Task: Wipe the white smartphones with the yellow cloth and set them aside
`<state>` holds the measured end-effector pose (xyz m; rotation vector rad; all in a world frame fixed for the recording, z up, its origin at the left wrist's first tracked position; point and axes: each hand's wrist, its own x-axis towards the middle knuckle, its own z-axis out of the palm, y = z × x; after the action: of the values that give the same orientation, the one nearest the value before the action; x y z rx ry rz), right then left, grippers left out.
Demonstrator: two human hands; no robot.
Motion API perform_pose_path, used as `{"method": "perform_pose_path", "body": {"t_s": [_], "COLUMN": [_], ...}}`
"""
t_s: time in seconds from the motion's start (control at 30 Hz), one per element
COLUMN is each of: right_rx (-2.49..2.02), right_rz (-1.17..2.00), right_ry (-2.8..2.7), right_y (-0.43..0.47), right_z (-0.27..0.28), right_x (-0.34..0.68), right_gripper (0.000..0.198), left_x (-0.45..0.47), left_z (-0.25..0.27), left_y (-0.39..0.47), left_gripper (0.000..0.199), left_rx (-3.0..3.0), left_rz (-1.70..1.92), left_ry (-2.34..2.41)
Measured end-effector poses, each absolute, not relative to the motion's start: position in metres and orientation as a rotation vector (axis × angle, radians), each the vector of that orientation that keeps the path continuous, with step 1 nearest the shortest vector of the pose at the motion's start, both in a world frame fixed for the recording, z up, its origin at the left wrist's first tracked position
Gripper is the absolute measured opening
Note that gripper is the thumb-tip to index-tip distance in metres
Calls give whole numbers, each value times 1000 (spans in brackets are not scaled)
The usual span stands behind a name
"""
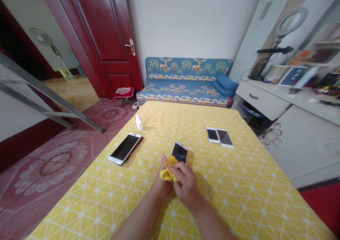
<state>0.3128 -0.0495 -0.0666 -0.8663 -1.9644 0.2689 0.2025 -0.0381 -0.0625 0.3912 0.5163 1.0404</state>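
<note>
Both my hands meet over the middle of the yellow patterned table (239,194). My left hand (160,183) lies partly under my right hand (186,183). Together they hold a dark-screened phone (180,151) that tilts up and away from me. A crumpled yellow cloth (168,171) sits bunched against the phone's near end, pinched by my right hand's fingers. Which hand carries the phone's weight is hidden by the cloth and fingers.
A larger phone (125,148) lies flat at the table's left edge, with a small white bottle (139,122) beyond it. Two white phones (220,137) lie side by side at the right. A blue sofa (186,80), a red door (106,38) and a white cabinet (261,98) surround the table.
</note>
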Motion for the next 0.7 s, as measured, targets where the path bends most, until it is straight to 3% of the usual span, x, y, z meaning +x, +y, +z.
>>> {"method": "perform_pose_path", "body": {"t_s": [0.2,0.37,0.47,0.7], "right_rx": [-1143,-1273,-1308,-1207], "right_rz": [45,165,243,220], "right_ry": [-1611,-1426,-1400,-1642], "right_y": [-23,-16,-15,-26], "right_z": [-69,-70,-73,-80], "right_x": [349,365,365,345], "right_gripper": [50,24,20,48], "left_x": [205,202,203,209], "left_z": [-61,-64,-66,-65], "left_y": [-44,-42,-41,-38], "left_gripper": [40,44,44,38], "left_rx": [705,737,666,491], "left_rz": [814,814,859,1080], "left_ry": [593,531,547,649]}}
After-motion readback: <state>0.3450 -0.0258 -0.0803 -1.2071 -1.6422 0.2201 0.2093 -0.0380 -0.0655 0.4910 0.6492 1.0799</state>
